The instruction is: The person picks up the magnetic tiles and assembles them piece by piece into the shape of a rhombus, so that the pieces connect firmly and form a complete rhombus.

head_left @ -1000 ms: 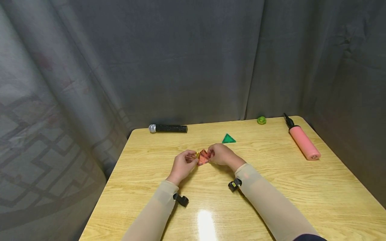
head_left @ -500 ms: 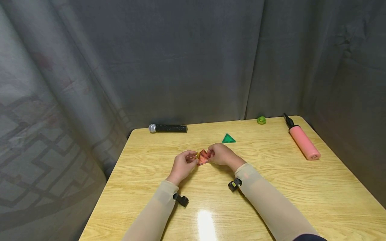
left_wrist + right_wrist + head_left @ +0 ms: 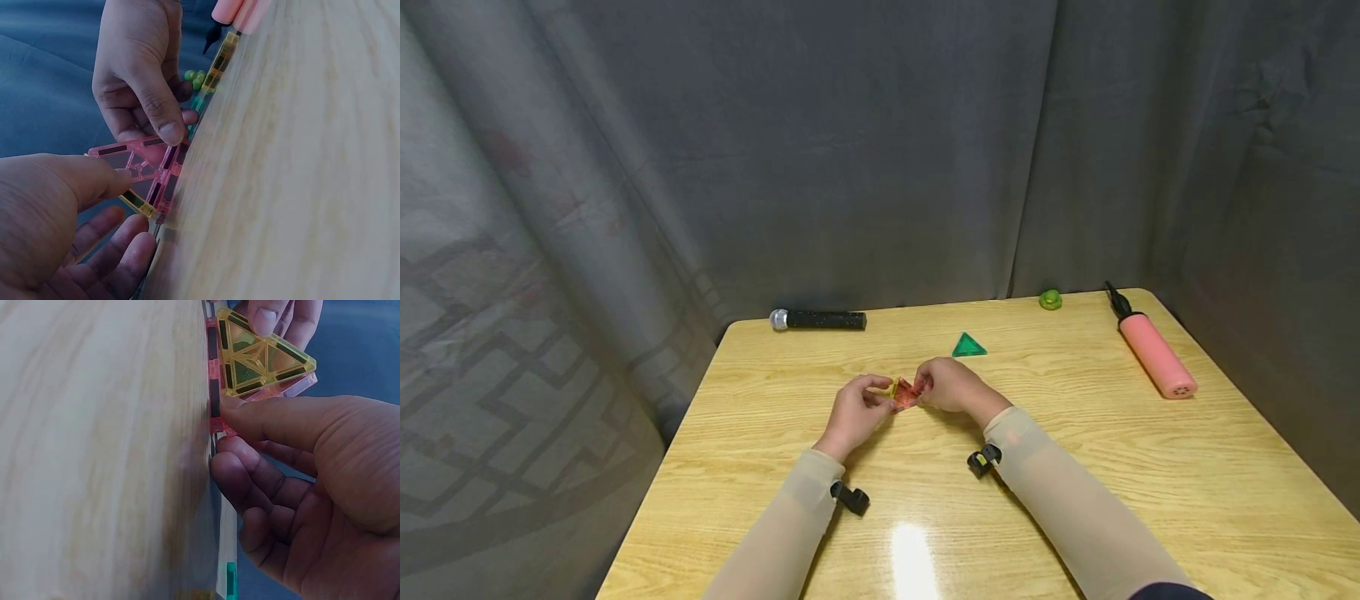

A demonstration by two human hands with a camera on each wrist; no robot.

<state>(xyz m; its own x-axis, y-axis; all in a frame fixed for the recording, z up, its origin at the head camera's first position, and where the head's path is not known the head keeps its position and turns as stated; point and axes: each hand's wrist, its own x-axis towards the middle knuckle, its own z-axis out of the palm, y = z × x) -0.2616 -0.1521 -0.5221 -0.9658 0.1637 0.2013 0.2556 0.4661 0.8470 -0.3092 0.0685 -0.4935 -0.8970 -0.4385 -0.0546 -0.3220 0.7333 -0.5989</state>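
The left hand (image 3: pixel 852 416), lower fingers loosely spread, pinched the pink-and-yellow tiles (image 3: pixel 904 395) at its two o'clock. The right hand (image 3: pixel 953 386) pinched them at its nine o'clock, thumb near fingertips.

White glare on yellow wood-grain tabletop (image 3: pixel 1075 450), nearer than the bare left hand (image 3: pixel 852 414), faint shadow beside it, dim bluish wrist views

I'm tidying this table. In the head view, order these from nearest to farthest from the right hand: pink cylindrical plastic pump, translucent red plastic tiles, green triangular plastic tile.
From the right hand:
1. Translucent red plastic tiles: touching it, on its left.
2. Green triangular plastic tile: just beyond it.
3. Pink cylindrical plastic pump: well over to its right.
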